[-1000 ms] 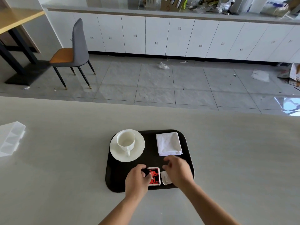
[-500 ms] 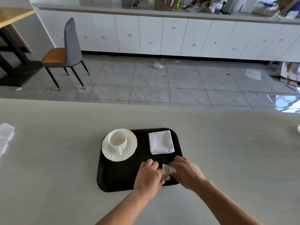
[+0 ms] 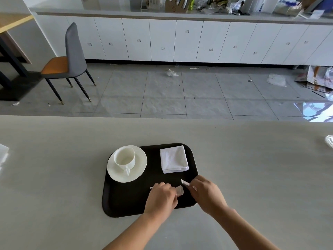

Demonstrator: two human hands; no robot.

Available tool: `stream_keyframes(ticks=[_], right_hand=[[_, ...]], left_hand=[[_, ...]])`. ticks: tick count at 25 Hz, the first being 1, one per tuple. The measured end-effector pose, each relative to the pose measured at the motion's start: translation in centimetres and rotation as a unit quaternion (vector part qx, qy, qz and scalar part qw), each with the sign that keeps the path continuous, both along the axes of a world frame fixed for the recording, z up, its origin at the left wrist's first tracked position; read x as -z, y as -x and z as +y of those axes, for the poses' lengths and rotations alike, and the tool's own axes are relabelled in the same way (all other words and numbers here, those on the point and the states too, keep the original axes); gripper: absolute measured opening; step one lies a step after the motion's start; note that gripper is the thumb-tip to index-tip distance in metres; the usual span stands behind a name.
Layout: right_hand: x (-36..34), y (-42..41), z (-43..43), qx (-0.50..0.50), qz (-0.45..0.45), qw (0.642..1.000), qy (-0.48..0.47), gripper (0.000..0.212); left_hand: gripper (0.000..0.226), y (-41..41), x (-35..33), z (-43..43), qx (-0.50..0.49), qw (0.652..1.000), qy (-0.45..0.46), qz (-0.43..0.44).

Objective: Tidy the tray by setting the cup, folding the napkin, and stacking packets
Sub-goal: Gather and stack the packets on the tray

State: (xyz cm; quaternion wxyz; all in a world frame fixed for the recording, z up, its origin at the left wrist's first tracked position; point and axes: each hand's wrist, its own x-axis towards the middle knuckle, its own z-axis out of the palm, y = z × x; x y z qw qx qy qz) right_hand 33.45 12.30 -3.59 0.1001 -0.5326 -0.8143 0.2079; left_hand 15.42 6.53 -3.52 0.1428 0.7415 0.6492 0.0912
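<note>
A black tray (image 3: 124, 201) lies on the pale counter. A white cup (image 3: 124, 158) stands upright on a white saucer (image 3: 140, 166) at the tray's far left. A folded white napkin (image 3: 173, 161) lies at its far right. My left hand (image 3: 161, 199) rests over the tray's near right part, fingers closed on a pale packet (image 3: 179, 190); the red packet is hidden under it. My right hand (image 3: 206, 193) is just right of it, pinching a white packet (image 3: 185, 183) by its edge.
A white plastic piece (image 3: 3, 156) sits at the counter's left edge and a clear object (image 3: 329, 140) at its right edge. Beyond the counter are a tiled floor with litter, a grey chair (image 3: 70, 58) and white cabinets.
The red packet, visible a second ago, is now covered by my left hand. My right hand has drawn a white packet up and to the right, apart from the left hand.
</note>
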Motion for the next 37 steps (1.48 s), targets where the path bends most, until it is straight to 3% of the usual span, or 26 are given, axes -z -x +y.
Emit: stream_keyframes(ticks=[3, 7, 13, 17, 21, 24, 27, 30, 33, 37], right_hand=[[-0.3, -0.6, 0.3, 0.172, 0.111, 0.978, 0.051, 0.006], [-0.1, -1.0, 0.1, 0.220, 0.161, 0.954, 0.125, 0.019], [0.0, -1.3, -0.3, 0.213, 0.164, 0.952, 0.147, 0.018], [0.0, -1.3, -0.4, 0.192, 0.150, 0.955, 0.168, 0.019], [-0.2, -0.8, -0.3, 0.141, 0.132, 0.969, 0.157, 0.020], [-0.5, -0.3, 0.1, 0.141, 0.156, 0.964, 0.163, 0.018], [-0.8, -0.1, 0.8, 0.147, 0.171, 0.955, 0.191, 0.020], [-1.4, -0.3, 2.1, 0.087, 0.091, 0.975, 0.183, 0.026], [-2.1, 0.3, 3.5, -0.048, 0.002, 0.994, 0.096, 0.035], [-2.0, 3.5, 3.5, -0.281, -0.069, 0.956, 0.049, 0.031]], left_hand=[[0.009, -0.3, -0.4, 0.6, -0.183, 0.960, 0.016, -0.212], [0.016, -0.9, -0.6, 1.1, -0.265, 0.921, 0.055, -0.281], [0.025, 0.1, -0.5, 2.5, -0.223, 0.950, 0.082, -0.203], [0.026, 0.4, -1.0, 4.5, -0.129, 0.971, 0.135, -0.151], [0.037, 0.0, -1.2, 5.2, -0.075, 0.989, 0.056, -0.115], [0.022, 0.6, -0.5, 3.6, -0.103, 0.993, -0.018, -0.063], [0.021, 0.7, 0.5, 1.7, -0.039, 0.999, -0.018, -0.011], [0.029, 0.9, 1.1, 1.0, 0.012, 1.000, -0.019, 0.011], [0.046, 1.4, 1.3, 0.5, 0.030, 0.999, -0.025, -0.010], [0.043, 1.7, 0.5, 0.0, -0.118, 0.988, -0.043, -0.088]])
